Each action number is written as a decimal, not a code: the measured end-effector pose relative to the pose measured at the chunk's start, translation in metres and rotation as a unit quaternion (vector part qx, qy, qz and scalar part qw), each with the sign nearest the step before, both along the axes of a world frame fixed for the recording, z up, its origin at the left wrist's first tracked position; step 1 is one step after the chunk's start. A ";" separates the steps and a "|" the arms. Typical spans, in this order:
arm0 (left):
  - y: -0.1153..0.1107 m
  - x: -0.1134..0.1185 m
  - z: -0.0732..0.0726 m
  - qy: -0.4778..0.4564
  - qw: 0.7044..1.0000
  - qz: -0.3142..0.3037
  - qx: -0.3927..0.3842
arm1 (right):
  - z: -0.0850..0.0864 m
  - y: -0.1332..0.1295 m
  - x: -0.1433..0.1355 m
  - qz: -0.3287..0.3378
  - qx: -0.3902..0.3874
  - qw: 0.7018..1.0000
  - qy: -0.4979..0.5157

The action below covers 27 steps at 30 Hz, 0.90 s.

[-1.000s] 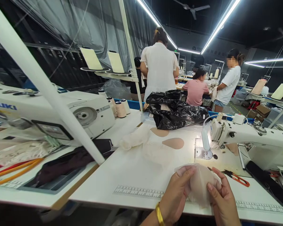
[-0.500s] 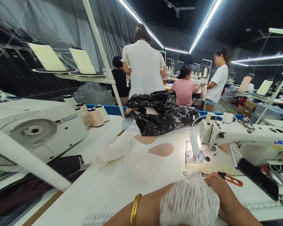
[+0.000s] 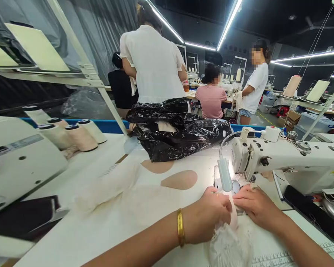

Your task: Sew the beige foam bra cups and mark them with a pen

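My left hand [image 3: 211, 213] and my right hand [image 3: 254, 205] both press a pale pink fabric piece with white lace [image 3: 230, 237] onto the table, just in front of the needle area of a white sewing machine [image 3: 289, 159]. A gold bangle circles my left wrist. The machine's gooseneck lamp [image 3: 225, 178] shines down right above my fingers. The needle itself is hidden behind the lamp and my hands.
A black plastic bag [image 3: 178, 133] lies behind the work area, with beige fabric pieces [image 3: 179, 180] and pale fabric [image 3: 105, 187] on the white table. Thread cones [image 3: 80, 135] stand left beside another machine [image 3: 19, 159]. A black phone [image 3: 311, 211] lies right. Several people work behind.
My hands moved the fabric forward from the table's near edge to under the machine's head. The view shifted closer and lower; the red scissors are no longer visible.
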<state>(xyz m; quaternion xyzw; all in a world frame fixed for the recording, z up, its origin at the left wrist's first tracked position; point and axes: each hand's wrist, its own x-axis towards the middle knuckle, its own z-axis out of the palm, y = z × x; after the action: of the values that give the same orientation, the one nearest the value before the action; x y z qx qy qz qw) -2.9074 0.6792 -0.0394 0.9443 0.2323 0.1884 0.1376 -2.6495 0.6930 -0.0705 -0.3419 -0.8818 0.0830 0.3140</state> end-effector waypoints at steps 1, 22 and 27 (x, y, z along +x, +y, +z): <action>-0.001 0.001 0.000 0.000 1.000 0.008 0.002 | 0.001 0.001 0.001 0.013 -0.008 1.000 -0.018; 0.005 0.004 0.000 0.041 0.999 0.028 0.010 | -0.002 0.008 0.002 -0.016 0.054 0.991 -0.119; 0.004 0.003 0.005 0.084 0.996 0.040 -0.007 | 0.002 0.006 0.000 -0.030 0.060 0.987 -0.144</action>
<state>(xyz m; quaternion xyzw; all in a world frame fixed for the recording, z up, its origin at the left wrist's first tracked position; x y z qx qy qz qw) -2.9042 0.6831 -0.0348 0.9459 0.2815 0.1120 0.1163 -2.6494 0.6987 -0.0682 -0.3568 -0.9106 -0.0291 0.2063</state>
